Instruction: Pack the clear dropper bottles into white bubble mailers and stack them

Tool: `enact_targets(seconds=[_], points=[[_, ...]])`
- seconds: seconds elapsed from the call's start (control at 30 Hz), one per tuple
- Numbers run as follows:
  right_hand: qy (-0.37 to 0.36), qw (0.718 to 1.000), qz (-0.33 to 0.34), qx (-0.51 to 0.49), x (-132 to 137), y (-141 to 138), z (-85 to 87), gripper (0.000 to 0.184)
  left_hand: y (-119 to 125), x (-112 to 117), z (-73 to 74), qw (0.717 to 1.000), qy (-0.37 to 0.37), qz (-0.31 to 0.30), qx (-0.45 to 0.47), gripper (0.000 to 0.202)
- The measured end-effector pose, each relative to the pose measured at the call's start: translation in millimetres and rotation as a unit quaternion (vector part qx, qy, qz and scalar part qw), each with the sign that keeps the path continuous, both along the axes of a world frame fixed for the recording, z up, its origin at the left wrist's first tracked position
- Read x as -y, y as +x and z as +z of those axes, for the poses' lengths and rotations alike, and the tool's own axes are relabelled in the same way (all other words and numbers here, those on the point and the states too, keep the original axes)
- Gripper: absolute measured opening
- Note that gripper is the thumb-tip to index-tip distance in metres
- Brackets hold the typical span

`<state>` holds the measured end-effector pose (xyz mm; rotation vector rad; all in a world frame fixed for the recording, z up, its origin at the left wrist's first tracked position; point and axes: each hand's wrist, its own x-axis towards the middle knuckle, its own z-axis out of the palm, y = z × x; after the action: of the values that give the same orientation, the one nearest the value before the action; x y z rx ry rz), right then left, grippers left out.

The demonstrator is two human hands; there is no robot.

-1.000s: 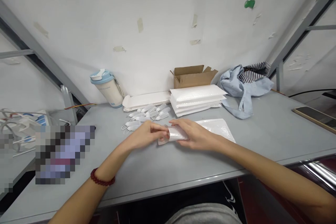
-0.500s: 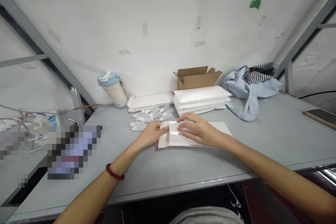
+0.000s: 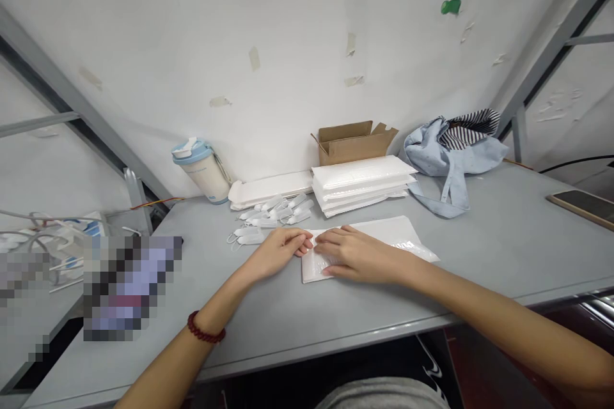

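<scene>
Whereas both were lifting its flap earlier, the right hand (image 3: 357,257) is now pressing flat and open on the white mailer (image 3: 394,230) (left hand (image 3: 277,250), half-open, touching its edge).

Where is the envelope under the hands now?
Head view, just right of centre: the envelope lies flat on the grey table under the right hand, the left hand at its left edge, the stack of white envelopes behind it.

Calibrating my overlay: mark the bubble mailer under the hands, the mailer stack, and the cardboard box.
bubble mailer (image 3: 388,230), head view, bare far right part.
mailer stack (image 3: 359,174), head view, top mailer.
cardboard box (image 3: 346,150), head view, front wall.
</scene>
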<state>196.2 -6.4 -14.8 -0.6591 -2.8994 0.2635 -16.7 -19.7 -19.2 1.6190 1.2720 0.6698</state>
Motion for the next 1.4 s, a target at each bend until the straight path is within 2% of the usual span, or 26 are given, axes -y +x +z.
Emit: enact_targets(seconds=[0.17, 0.2, 0.3, 0.4, 0.5, 0.67, 0.93, 1.07, 1.23, 1.4], points=[[0.007, 0.999, 0.038, -0.009, 4, 3, 3.1, 0.055, -4, 2, -1.6, 0.996, 0.045, -0.06, -0.054, 0.031], [0.019, 0.999, 0.05, -0.002, 7, 2, 4.0, 0.052, -4, 2, -2.3, 0.994, 0.059, -0.065, -0.068, 0.031], [0.073, 0.995, 0.062, 0.028, 15, -2, 4.4, 0.027, -4, 2, -4.5, 0.983, 0.127, -0.044, -0.125, 0.03], [0.12, 0.99, 0.06, 0.043, 21, -7, 0.3, 0.025, -4, 3, -6.5, 0.968, 0.184, -0.033, -0.165, 0.028], [0.151, 0.986, 0.062, 0.033, 22, -9, -6.5, 0.024, -4, 5, -8.0, 0.954, 0.207, -0.047, -0.213, 0.021], [0.179, 0.982, 0.056, 0.026, 24, -11, -13.4, 0.021, -4, 9, -6.6, 0.935, 0.219, -0.067, -0.272, 0.027], [0.271, 0.96, 0.066, 0.018, 27, -14, -21.2, 0.025, -12, 2, -1.8, 0.933, 0.231, -0.108, -0.253, 0.027], [0.251, 0.964, 0.079, 0.046, 26, -12, -14.8, 0.019, -16, 2, -3.6, 0.926, 0.241, -0.134, -0.258, 0.036], [0.202, 0.975, 0.081, 0.049, 26, -10, -6.8, 0.016, -19, 2, -4.1, 0.92, 0.241, -0.152, -0.268, 0.033], [0.242, 0.967, 0.057, 0.049, 29, -9, -8.3, 0.02, -18, 3, -2.9, 0.922, 0.232, -0.149, -0.272, 0.032]])
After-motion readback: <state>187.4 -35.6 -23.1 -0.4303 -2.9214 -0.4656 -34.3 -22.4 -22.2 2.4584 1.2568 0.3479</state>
